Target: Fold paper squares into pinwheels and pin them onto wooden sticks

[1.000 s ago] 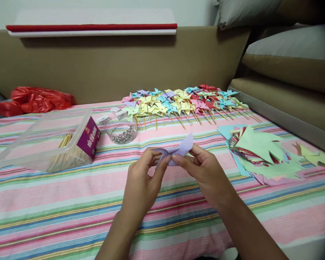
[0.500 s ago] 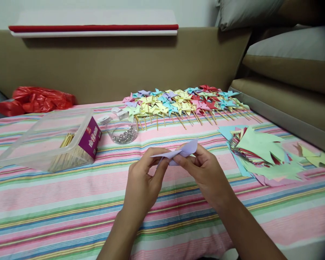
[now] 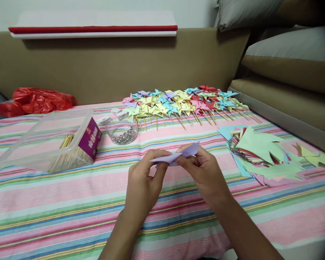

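Note:
A lilac paper pinwheel (image 3: 176, 156), its blades folded toward the middle, is held above the striped cloth between both hands. My left hand (image 3: 147, 177) pinches its left side with thumb and fingers. On the right side, my right hand (image 3: 203, 168) grips the paper, thumb pressed near the centre. The underside of the pinwheel and some fingertips are hidden. Just beyond the hands stands a clear round container (image 3: 123, 133) of small silvery pins. Farther back lie many finished paper pinwheels (image 3: 168, 103) on wooden sticks.
A clear plastic box (image 3: 43, 151) of wooden sticks lies at left, with a red plastic bag (image 3: 40, 101) behind it. Cut paper sheets (image 3: 262, 148) are piled at right. Small clear cases (image 3: 121, 114) sit near the pins. Stacked cushions (image 3: 292, 101) border the right side.
The lilac pinwheel has tilted slightly flatter, with its right blade lower. Both hands keep their pinch and have barely moved.

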Demonstrator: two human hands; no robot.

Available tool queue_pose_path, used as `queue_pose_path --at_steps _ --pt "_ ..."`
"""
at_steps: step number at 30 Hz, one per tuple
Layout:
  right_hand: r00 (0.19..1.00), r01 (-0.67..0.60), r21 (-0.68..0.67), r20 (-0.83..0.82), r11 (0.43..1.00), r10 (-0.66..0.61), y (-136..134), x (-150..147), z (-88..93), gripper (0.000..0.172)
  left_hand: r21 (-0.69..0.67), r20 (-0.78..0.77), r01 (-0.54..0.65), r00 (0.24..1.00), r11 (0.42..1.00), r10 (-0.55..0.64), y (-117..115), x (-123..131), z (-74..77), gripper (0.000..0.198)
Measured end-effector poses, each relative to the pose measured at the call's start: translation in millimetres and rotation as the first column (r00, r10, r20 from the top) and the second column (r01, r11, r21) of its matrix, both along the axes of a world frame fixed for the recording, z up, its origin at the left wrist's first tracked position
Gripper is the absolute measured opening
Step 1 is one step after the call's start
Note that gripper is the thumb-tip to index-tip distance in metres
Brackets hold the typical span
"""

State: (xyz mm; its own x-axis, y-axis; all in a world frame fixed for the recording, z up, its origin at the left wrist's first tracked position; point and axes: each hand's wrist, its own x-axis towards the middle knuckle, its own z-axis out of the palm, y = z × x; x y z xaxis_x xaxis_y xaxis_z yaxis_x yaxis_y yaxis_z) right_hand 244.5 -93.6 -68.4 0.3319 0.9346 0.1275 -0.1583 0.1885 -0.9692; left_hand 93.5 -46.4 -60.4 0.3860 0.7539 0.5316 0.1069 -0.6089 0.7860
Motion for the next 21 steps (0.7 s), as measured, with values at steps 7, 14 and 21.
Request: queue_pose_path --at_steps 7,14,21 --pt "0.985 0.059 0.208 0.148 0.976 -0.091 -3 -1 5.9 0.006 0.287 -0.064 -0.069 0.994 0.956 0.091 0 -4 5.3 0.026" --pt "0.871 0.047 0.362 0.441 0.931 -0.215 -11 2 12.7 0.013 0.397 -0.140 -0.023 0.986 0.917 0.085 3 -15 7.4 0.032" --pt "0.844 0.039 0.319 0.496 0.947 -0.202 -8 3 12.7 0.008 0.287 -0.096 0.038 0.995 0.957 -0.011 7 -12 7.3 0.024"
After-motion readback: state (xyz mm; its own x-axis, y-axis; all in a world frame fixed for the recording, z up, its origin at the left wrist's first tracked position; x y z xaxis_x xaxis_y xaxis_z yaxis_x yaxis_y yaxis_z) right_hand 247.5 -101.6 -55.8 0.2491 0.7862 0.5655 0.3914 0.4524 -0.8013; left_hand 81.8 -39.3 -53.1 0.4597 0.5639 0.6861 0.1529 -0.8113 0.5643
